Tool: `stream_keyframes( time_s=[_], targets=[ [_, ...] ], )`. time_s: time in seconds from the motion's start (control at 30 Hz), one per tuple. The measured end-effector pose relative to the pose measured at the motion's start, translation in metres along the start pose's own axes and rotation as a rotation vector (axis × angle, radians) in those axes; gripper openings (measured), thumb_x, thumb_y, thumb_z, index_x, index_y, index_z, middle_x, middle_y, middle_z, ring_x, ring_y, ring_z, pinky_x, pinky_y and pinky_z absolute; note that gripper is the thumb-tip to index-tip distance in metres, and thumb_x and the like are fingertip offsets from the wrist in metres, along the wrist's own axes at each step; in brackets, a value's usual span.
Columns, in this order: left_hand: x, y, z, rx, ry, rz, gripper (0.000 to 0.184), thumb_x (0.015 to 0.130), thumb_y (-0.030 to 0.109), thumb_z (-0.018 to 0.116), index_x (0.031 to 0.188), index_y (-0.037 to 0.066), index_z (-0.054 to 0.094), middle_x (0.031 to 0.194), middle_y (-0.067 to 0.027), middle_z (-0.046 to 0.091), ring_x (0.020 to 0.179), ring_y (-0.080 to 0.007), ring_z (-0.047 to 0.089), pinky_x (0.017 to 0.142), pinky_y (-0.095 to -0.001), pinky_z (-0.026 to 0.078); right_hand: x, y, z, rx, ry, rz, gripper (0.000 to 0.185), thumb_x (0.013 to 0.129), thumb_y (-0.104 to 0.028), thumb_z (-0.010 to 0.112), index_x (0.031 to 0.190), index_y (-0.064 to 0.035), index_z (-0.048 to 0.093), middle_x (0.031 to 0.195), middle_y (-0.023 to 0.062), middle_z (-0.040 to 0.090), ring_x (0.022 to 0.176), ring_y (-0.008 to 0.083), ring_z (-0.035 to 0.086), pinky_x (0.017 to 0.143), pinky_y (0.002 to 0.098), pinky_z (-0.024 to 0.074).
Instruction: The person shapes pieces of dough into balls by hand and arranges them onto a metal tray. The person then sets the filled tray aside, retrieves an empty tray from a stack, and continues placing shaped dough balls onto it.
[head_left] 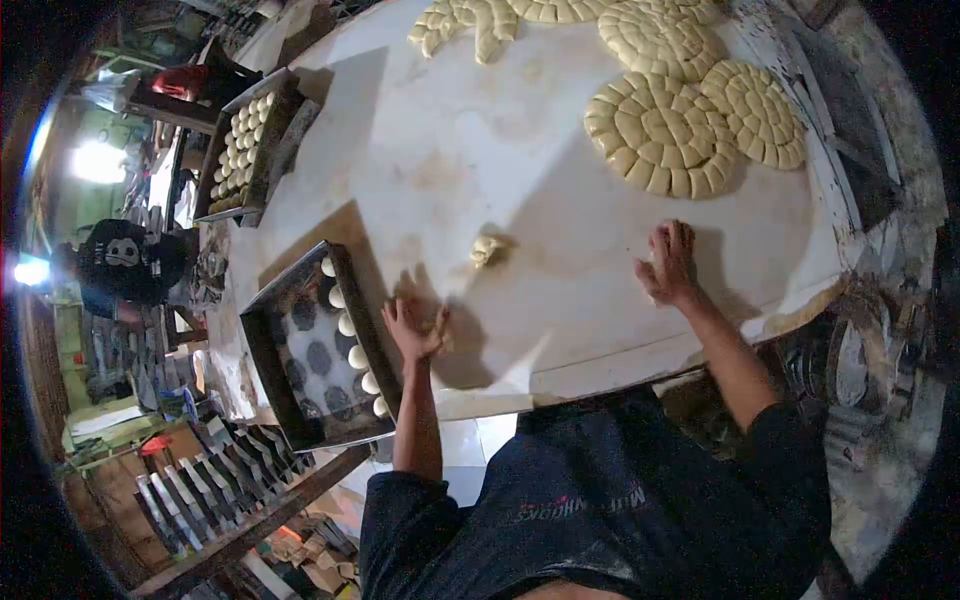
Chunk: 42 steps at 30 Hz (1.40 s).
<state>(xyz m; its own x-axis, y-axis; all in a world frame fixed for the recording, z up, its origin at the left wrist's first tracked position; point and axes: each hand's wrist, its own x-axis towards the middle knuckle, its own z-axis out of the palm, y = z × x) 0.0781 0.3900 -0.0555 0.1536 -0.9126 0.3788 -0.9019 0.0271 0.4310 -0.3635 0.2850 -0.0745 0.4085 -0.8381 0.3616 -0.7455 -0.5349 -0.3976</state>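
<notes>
My left hand [415, 330] is just right of a dark metal tray, fingers spread, with nothing visible in it. The tray [262, 345] holds a single row of round white dough balls [358, 356] along its right side. To the right, my right hand [670, 265] is over the table with loosely bent fingers and the thumb apart; I see no dough in it. Between the hands, a small irregular lump of dough [487, 250] lies on the table. Beyond my right hand rests a flat spiral of cut dough pieces [660, 135].
More cut dough spirals [755, 115] lie at the far right of the pale table [450, 130]. A second tray [245, 150], filled with dough balls, stands at the far left. Another person in a dark shirt [130, 260] is beyond the left edge. Stacked trays [215, 480] stand at lower left.
</notes>
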Motion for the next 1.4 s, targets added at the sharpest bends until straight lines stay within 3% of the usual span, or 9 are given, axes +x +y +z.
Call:
stream_keyframes(
  time_s=[0.1,0.27,0.4,0.53,0.67,0.83,1.13,1.23,1.4],
  targets=[
    [0.014,0.021,0.053,-0.307,-0.096,-0.336,0.053,0.073,0.04,0.077,0.105,0.001,0.06,0.097,-0.022,0.058,0.106,-0.04,0.048,0.101,-0.0548,0.031,0.038,-0.034,0.036,0.056,0.077,0.079,0.049,0.074,-0.039,0.064,0.1,0.0008,0.05,0.105,0.0235,0.047,0.102,0.0419,0.044,0.09,0.0527,0.0345],
    [-0.062,0.083,0.066,-0.008,-0.216,-0.023,0.023,0.087,0.017,0.058,0.104,0.002,0.057,0.106,-0.0226,0.057,0.102,-0.0402,0.051,0.089,-0.0493,0.039,-0.03,-0.085,0.041,0.197,-0.226,-0.239,0.033,0.074,-0.023,0.06,0.097,0.0006,0.054,0.098,0.0209,0.052,0.097,0.0406,0.05,0.101,0.0586,0.0323],
    [-0.123,0.018,0.029,0.4,-0.511,0.033,0.049,0.093,0.026,0.048,0.139,0.009,0.042,0.142,-0.0181,0.044,0.128,-0.0375,0.041,0.106,-0.0538,0.028,-0.056,0.009,0.02,0.201,-0.324,-0.347,0.027,0.073,-0.016,0.061,0.093,0.0001,0.054,0.096,0.0182,0.052,0.095,0.0393,0.052,0.104,0.0598,0.0304],
    [-0.016,0.022,0.046,0.093,0.075,-0.225,0.049,0.08,0.041,0.069,0.109,0.005,0.054,0.108,-0.0147,0.057,0.11,-0.0355,0.049,0.101,-0.0512,0.034,0.051,0.006,0.019,0.112,-0.184,-0.022,0.036,0.074,-0.021,0.06,0.1,0.003,0.05,0.1,0.0238,0.049,0.106,0.0461,0.045,0.105,0.0601,0.0289],
    [0.004,0.092,0.068,-0.184,-0.201,-0.388,0.056,0.081,0.041,0.068,0.116,0.001,0.054,0.121,-0.0224,0.054,0.114,-0.0414,0.046,0.102,-0.0537,0.033,0.056,-0.059,0.057,0.182,-0.103,-0.005,0.035,0.073,-0.021,0.059,0.095,0.0039,0.05,0.097,0.0239,0.05,0.101,0.0458,0.046,0.102,0.0587,0.0314],
    [-0.09,0.028,0.035,0.316,-0.384,0.268,0.027,0.08,0.012,0.063,0.105,0.004,0.058,0.112,-0.0171,0.058,0.109,-0.0374,0.052,0.092,-0.0543,0.04,0.002,-0.027,0.026,0.19,-0.239,-0.279,0.032,0.072,-0.018,0.06,0.093,0.0039,0.052,0.094,0.0228,0.051,0.103,0.0451,0.048,0.1,0.0579,0.0338],
    [0.006,0.037,0.09,-0.247,0.046,-0.387,0.032,0.074,0.018,0.07,0.101,0.004,0.059,0.094,-0.0167,0.059,0.091,-0.0394,0.052,0.088,-0.0464,0.04,0.071,-0.055,0.061,0.229,-0.046,0.057,0.021,0.072,-0.01,0.059,0.087,0.0001,0.05,0.094,0.0199,0.051,0.097,0.0409,0.049,0.104,0.0557,0.0333],
    [-0.042,0.051,0.055,0.071,-0.107,0.097,0.027,0.074,0.013,0.07,0.097,0.005,0.059,0.094,-0.0154,0.059,0.094,-0.0405,0.055,0.088,-0.0487,0.042,0.029,-0.04,0.064,0.233,-0.094,-0.157,0.023,0.072,-0.01,0.059,0.089,0.002,0.05,0.095,0.0212,0.052,0.098,0.0417,0.049,0.101,0.0547,0.035],
    [-0.023,-0.009,0.008,0.119,-0.022,-0.036,0.016,0.074,0.01,0.068,0.088,0.008,0.06,0.087,-0.0108,0.06,0.084,-0.0311,0.057,0.083,-0.0433,0.043,0.063,0.012,0.046,0.211,-0.12,-0.157,0.022,0.071,-0.009,0.06,0.088,0.0008,0.051,0.095,0.0196,0.052,0.097,0.04,0.049,0.094,0.0544,0.0382]
  ],
)
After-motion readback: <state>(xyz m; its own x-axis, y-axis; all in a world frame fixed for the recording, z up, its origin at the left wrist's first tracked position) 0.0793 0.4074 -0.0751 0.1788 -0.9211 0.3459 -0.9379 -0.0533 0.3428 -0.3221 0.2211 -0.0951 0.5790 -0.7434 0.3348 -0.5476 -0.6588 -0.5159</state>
